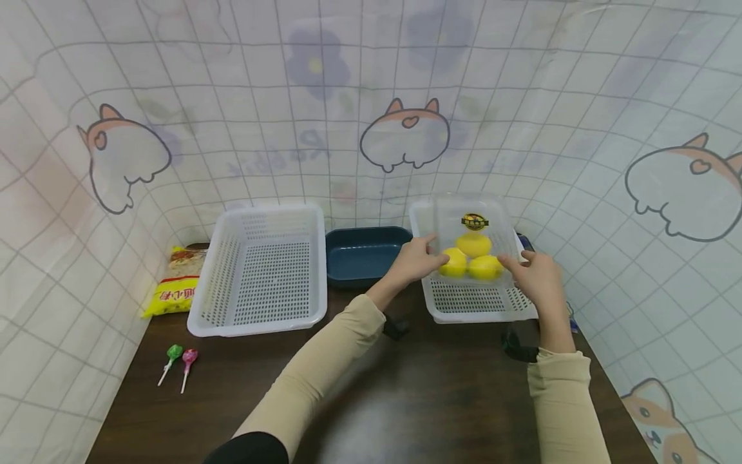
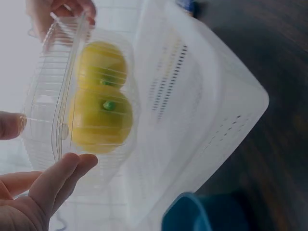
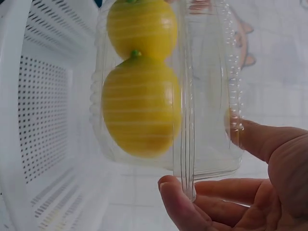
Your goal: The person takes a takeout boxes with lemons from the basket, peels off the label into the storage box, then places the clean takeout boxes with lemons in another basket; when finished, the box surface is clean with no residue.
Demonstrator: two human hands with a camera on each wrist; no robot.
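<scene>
Both hands hold a clear plastic clamshell box [image 1: 446, 222] over the right white basket [image 1: 464, 310]. Inside it lie 3 yellow lemon-like fruits [image 1: 474, 245], with green stem ends showing in the wrist views. My left hand [image 1: 413, 261] grips the box's left side, thumb on the lid and fingers along the rim [image 2: 60, 185]. On the opposite side, my right hand [image 1: 539, 278] pinches the box between thumb and fingers [image 3: 180, 204]. The lid is closed and carries a black and gold label [image 1: 475, 222]. In the right wrist view the basket wall [image 3: 45, 120] stands beside the box.
A dark blue dish [image 1: 366, 258] stands between the right basket and a left white basket [image 1: 269, 277]. Further left is a yellow and red food packet [image 1: 176, 283]. Green [image 1: 174, 352] and pink [image 1: 189, 356] lollipops lie at the table's front left. A patterned curtain surrounds the table.
</scene>
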